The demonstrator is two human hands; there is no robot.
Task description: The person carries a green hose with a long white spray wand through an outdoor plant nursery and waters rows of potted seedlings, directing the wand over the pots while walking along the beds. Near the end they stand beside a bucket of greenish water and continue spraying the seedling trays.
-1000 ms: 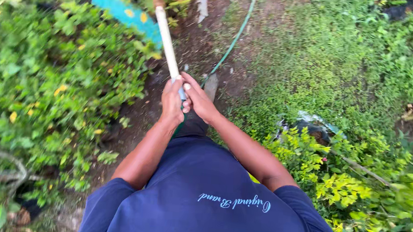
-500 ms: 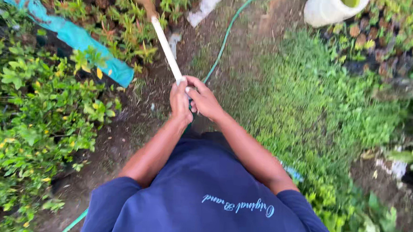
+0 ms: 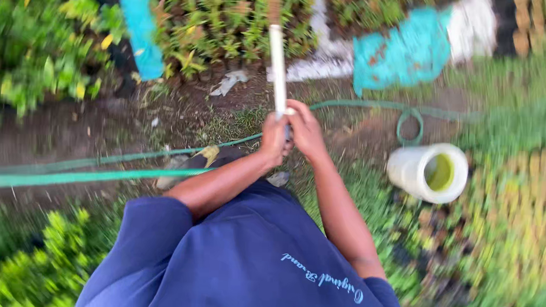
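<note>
Both of my hands are closed around the near end of a long white tool handle (image 3: 277,64) that points away from me toward a bed of small plants. My left hand (image 3: 273,138) grips it from the left and my right hand (image 3: 306,131) wraps it from the right, the two touching each other. The far end of the handle runs out of view at the top edge. My arms come out of a dark blue shirt (image 3: 243,263) that fills the bottom of the view.
A green hose (image 3: 88,173) crosses the bare soil from the left and loops at the right. A white bucket (image 3: 428,172) lies tipped on the grass at right. Turquoise sheeting (image 3: 406,52) and rows of potted seedlings (image 3: 217,22) lie ahead; bushes at left.
The view has swung round: the white bucket has come from the top right to the right middle, and the hose now crosses in front. Both hands keep their grip on the handle.
</note>
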